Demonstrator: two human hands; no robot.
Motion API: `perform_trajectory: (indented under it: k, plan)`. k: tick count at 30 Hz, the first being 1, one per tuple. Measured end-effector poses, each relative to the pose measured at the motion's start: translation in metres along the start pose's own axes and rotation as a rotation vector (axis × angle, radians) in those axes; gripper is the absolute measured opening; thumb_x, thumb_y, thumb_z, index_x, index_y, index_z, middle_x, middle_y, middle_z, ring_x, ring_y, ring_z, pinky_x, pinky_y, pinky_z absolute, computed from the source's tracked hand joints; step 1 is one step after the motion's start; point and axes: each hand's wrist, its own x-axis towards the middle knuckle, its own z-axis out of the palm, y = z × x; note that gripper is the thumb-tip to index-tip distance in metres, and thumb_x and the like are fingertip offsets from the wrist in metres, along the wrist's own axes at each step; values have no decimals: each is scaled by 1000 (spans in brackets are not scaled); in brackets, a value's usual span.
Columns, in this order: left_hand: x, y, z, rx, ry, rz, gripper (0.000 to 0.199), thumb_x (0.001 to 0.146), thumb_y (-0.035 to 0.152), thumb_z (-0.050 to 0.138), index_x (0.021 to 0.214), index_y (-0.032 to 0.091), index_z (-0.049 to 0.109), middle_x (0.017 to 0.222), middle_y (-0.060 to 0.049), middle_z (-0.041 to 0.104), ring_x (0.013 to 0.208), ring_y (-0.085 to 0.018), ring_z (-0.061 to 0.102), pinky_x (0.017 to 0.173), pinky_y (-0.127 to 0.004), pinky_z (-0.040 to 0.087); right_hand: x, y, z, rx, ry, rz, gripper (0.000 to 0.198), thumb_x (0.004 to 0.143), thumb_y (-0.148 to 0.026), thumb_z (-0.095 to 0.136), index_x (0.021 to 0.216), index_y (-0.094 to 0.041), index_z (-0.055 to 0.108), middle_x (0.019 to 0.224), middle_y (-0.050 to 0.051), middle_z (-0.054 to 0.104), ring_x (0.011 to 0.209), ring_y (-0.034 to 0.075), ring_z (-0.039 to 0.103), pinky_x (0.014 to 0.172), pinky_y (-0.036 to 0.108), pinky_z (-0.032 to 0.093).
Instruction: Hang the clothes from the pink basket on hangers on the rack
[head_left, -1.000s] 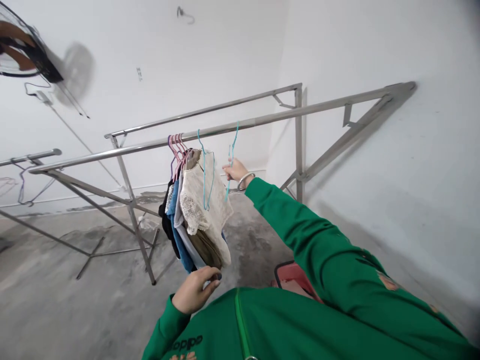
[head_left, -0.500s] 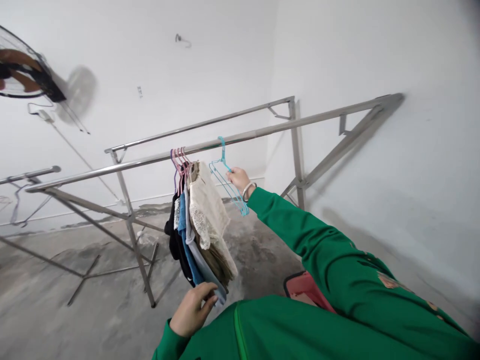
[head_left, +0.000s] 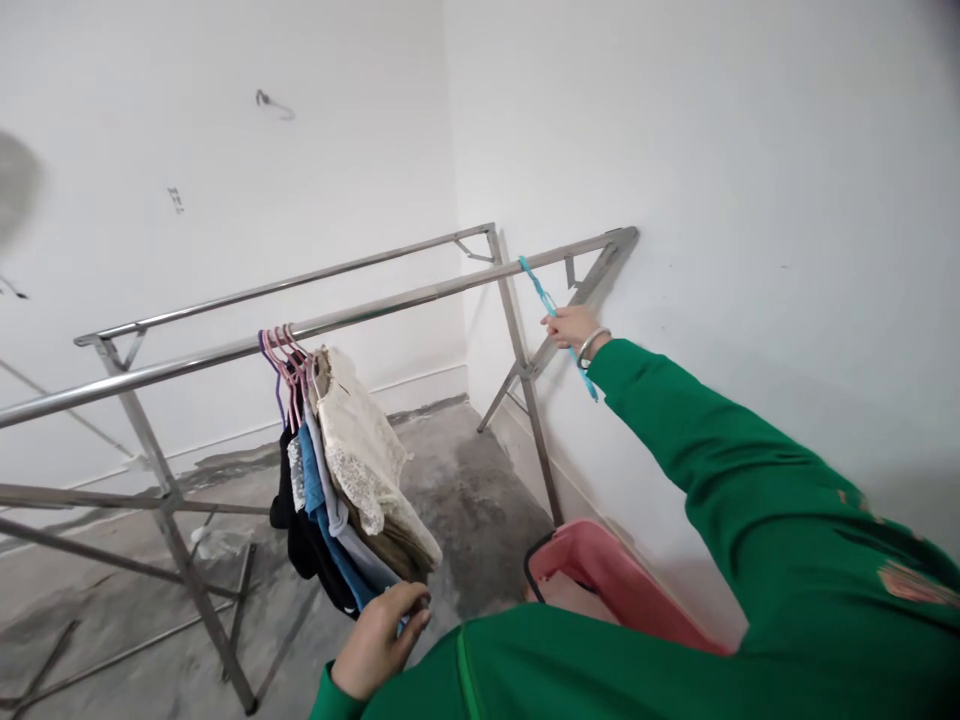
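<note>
My right hand [head_left: 571, 328], with a bangle at the wrist, is closed on a bunch of light-blue clothes hangers [head_left: 537, 280]. Their hooks rest over the front metal rail [head_left: 390, 303] near its right end, and I see them almost edge-on. Low in the view, my left hand [head_left: 382, 638] is loosely curled, thumb and forefinger apart, with nothing visible in it. It is nearest the lower hems of several garments on pink and purple hangers [head_left: 276, 345]. A cream lace top [head_left: 360, 425] faces me, with grey, blue [head_left: 316, 490] and black clothes behind it.
A second metal rail [head_left: 315, 275] of the folding rack runs behind the front one. Crossed legs [head_left: 202, 590] stand on the stained concrete floor [head_left: 480, 500]. A pink basket-like container [head_left: 615, 570] sits at lower right beside the white wall [head_left: 712, 200].
My right hand has moved right along the rail with the light-blue hangers, away from the clothes, and they have turned edge-on. The view has swung right, showing more of the pink container.
</note>
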Motion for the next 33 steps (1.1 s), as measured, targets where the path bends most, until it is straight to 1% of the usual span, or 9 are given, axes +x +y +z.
perform_trajectory:
  k: [7, 10, 11, 13, 16, 18, 24, 28, 33]
  plan:
    - [7, 11, -1, -4, -21, -55, 24, 93, 28, 44, 104, 19, 63, 94, -7, 71, 87, -18, 66, 78, -25, 52, -3, -2, -34, -197, 30, 77, 21, 80, -18, 65, 66, -19, 50, 53, -2, 48, 47, 9, 39, 54, 30, 40]
    - [1, 16, -13, -41, 47, -80, 25, 94, 30, 44, 106, 19, 63, 96, -6, 71, 90, -17, 66, 82, -25, 52, -44, -8, -28, -294, 130, -172, 22, 71, -12, 71, 80, -22, 53, 82, 5, 59, 85, 21, 56, 89, 45, 46]
    - [-2, 18, -19, -55, 88, -84, 26, 95, 31, 43, 107, 19, 63, 98, -7, 71, 92, -17, 67, 83, -25, 52, -65, -9, -21, -384, 181, -430, 26, 72, -16, 71, 93, -23, 56, 96, 8, 60, 99, 25, 55, 97, 51, 42]
    - [-10, 24, -34, -74, 186, -79, 26, 96, 32, 43, 109, 19, 62, 100, -7, 71, 93, -16, 67, 84, -25, 53, -111, -10, 4, -440, 78, -714, 31, 83, -30, 61, 113, -23, 54, 110, 12, 58, 103, 27, 57, 98, 54, 42]
    - [-14, 39, -61, -45, 344, -19, 23, 95, 28, 45, 108, 19, 62, 103, -8, 69, 98, -16, 66, 86, -26, 53, -170, -13, 71, -257, -508, -674, 43, 93, -43, 48, 131, -25, 42, 122, 13, 56, 103, 21, 61, 84, 40, 55]
    - [-7, 47, -76, 10, 457, 30, 23, 95, 25, 46, 109, 18, 62, 112, -11, 66, 107, -18, 63, 93, -30, 52, -187, -19, 129, -172, -696, -664, 58, 91, -51, 49, 139, -23, 33, 133, 16, 48, 112, 22, 58, 89, 39, 54]
    - [26, 55, -79, 159, 586, 114, 23, 94, 22, 46, 113, 16, 59, 119, -15, 60, 116, -20, 58, 98, -37, 51, -158, -42, 276, -299, -530, -710, 60, 81, -42, 62, 130, -14, 42, 115, 16, 56, 104, 27, 54, 96, 47, 45]
    - [26, 52, -79, 157, 587, 142, 23, 94, 20, 46, 113, 17, 58, 120, -15, 59, 116, -20, 58, 96, -36, 52, -136, -44, 296, -424, -495, -636, 16, 74, -16, 53, 90, -15, 55, 91, 10, 58, 85, 21, 52, 84, 38, 46]
    - [26, 53, -94, 168, 668, 153, 19, 94, 21, 46, 108, 17, 59, 115, -12, 60, 111, -18, 59, 95, -34, 51, -112, -39, 253, -261, -497, -441, 13, 68, -8, 45, 62, -18, 43, 72, 3, 51, 72, 14, 47, 73, 27, 40]
